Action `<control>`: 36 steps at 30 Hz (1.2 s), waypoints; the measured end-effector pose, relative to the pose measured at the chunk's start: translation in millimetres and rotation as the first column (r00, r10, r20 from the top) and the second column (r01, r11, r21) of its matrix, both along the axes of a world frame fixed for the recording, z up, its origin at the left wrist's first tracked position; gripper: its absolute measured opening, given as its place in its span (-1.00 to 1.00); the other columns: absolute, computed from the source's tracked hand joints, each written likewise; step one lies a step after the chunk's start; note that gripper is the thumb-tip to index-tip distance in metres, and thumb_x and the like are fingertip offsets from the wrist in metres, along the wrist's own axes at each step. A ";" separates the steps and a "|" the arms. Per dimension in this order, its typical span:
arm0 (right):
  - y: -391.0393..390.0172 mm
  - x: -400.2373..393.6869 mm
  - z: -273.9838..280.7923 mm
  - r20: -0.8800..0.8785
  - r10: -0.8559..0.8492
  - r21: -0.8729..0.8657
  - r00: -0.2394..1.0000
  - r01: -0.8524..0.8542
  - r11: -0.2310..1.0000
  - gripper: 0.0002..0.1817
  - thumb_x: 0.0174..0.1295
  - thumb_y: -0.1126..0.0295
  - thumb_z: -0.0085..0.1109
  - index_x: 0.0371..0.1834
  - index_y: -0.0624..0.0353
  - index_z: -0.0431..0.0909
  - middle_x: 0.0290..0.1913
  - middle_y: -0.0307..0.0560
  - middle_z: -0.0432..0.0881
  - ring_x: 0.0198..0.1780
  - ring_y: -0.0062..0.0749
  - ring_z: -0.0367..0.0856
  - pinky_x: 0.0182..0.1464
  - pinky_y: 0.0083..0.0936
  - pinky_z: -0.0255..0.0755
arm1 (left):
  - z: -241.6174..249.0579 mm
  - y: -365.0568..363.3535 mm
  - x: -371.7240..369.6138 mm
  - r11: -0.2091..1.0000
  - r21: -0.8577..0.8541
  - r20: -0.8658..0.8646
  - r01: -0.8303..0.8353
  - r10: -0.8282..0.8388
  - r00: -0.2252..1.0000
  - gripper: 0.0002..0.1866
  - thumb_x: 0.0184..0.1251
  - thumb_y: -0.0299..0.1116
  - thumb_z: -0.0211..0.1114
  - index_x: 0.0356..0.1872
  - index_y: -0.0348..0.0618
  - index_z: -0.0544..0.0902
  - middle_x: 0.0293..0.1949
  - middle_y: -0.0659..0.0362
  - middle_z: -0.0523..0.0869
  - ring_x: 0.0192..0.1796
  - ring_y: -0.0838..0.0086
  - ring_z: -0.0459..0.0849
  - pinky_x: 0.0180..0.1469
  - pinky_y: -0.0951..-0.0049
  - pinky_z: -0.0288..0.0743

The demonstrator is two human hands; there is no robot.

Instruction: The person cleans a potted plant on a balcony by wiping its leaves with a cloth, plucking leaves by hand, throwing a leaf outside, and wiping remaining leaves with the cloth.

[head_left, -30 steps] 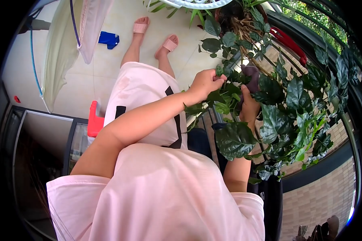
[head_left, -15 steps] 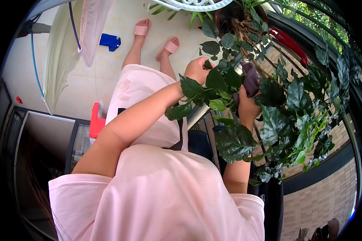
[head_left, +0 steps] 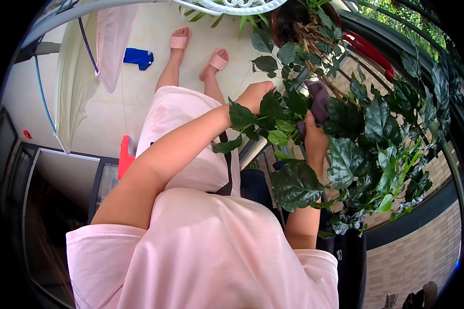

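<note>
A leafy climbing plant (head_left: 348, 159) with glossy dark green leaves spreads over the right side of the view. My right hand (head_left: 315, 139) is among its leaves, closed on a dark purple cloth (head_left: 318, 100) that sticks up past the thumb. To its left, my left hand (head_left: 255, 97) is closed at the edge of the foliage, against a leaf (head_left: 269, 105). Leaves cover part of its fingers, so what they hold cannot be made out. The plant's woody stems (head_left: 312, 38) rise from a brown pot (head_left: 335, 20) at the top.
A dark metal railing (head_left: 456, 180) runs along the right, with a red item (head_left: 368, 54) by it. A white ornate metal stand (head_left: 232, 7) is at the top. Cloths (head_left: 80, 77) hang at left; a blue object (head_left: 139, 57) lies on the tiled floor (head_left: 105, 116). A red object (head_left: 125, 154) is beside my left arm.
My left hand has turned slightly, and the small leaf seen between its fingers before no longer shows. My right hand keeps hold of the purple cloth. The view has shifted a little.
</note>
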State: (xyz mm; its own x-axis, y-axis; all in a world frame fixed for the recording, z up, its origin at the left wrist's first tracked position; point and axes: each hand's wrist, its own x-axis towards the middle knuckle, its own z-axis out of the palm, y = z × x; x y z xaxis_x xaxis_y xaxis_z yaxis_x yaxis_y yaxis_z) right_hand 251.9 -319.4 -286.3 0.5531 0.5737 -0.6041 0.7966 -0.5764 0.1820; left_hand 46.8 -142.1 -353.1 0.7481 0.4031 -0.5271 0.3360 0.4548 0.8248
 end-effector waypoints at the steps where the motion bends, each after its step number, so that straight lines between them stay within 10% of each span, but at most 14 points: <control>1: 12.3 -1.4 9.9 -0.078 -0.068 -0.061 0.995 0.063 0.996 -0.62 0.39 0.10 -0.11 0.25 -0.26 0.35 -0.21 0.15 0.56 -0.16 -0.04 0.55 -0.15 -0.34 0.36 | -1.2 1.3 -0.8 0.999 0.017 -0.026 0.044 -0.044 0.999 -0.67 -0.11 -0.45 0.42 -0.33 -0.26 0.46 -0.48 0.13 0.58 -0.39 0.47 0.58 -0.32 0.44 0.45; 7: 19.0 -8.5 21.6 -0.302 -0.073 0.118 0.950 0.113 0.986 -0.59 0.36 0.01 -0.06 0.24 -0.23 0.37 -0.25 0.05 0.52 -0.20 -0.21 0.50 -0.15 -0.40 0.32 | -20.4 3.1 3.2 0.971 0.154 -0.087 0.183 -0.171 0.981 -0.74 -0.06 -0.31 0.36 -0.43 -0.28 0.53 -0.53 -0.04 0.57 -0.43 0.13 0.56 -0.31 0.30 0.42; 12: 63.2 -30.7 41.2 -0.289 -0.514 0.043 0.808 0.547 0.836 -0.60 0.36 0.00 -0.07 0.21 -0.21 0.39 -0.33 0.01 0.51 -0.24 -0.24 0.47 -0.16 -0.41 0.31 | -17.3 16.7 9.0 0.944 0.151 -0.067 0.294 -0.287 0.956 -0.73 -0.05 -0.27 0.33 -0.42 -0.29 0.63 -0.48 -0.16 0.61 -0.36 -0.06 0.59 -0.27 0.17 0.46; 21: 40.6 -17.2 32.7 -0.251 -0.162 0.017 0.954 0.172 0.985 -0.61 0.38 0.19 -0.15 0.27 -0.20 0.33 -0.35 0.14 0.49 -0.28 -0.04 0.47 -0.22 -0.28 0.31 | -17.5 22.2 3.2 0.978 -0.098 0.187 0.186 -0.166 0.968 -0.68 0.14 -0.16 0.33 -0.40 -0.27 0.56 -0.51 0.05 0.61 -0.45 0.29 0.56 -0.31 0.40 0.42; 31: 25.7 -8.1 20.6 -0.269 0.103 0.108 0.957 -0.077 0.991 -0.58 0.40 0.37 -0.21 0.32 -0.16 0.28 -0.39 0.27 0.47 -0.33 0.14 0.46 -0.29 -0.16 0.31 | 0.4 41.3 22.1 0.948 0.283 0.317 0.144 -0.234 0.919 -0.77 0.00 -0.25 0.28 -0.47 -0.20 0.49 -0.52 0.06 0.59 -0.45 0.19 0.51 -0.36 0.38 0.38; 36: 26.1 -9.8 20.3 -0.269 0.054 0.070 0.962 -0.036 0.997 -0.61 0.40 0.34 -0.19 0.28 -0.04 0.33 -0.41 0.21 0.50 -0.36 0.01 0.46 -0.27 -0.24 0.32 | -12.0 27.9 20.0 0.931 0.307 0.103 0.197 -0.239 0.966 -0.83 0.04 -0.31 0.24 -0.38 -0.16 0.56 -0.52 0.13 0.60 -0.45 0.28 0.54 -0.34 0.42 0.41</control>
State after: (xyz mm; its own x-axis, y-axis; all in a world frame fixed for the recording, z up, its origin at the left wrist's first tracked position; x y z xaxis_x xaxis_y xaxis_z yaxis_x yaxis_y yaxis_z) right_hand 242.2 -293.3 -266.0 0.3465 0.6362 -0.6893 0.8365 -0.5421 -0.0799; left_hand 66.8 -114.2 -365.1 0.8913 0.3424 -0.2974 0.2743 0.1154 0.9547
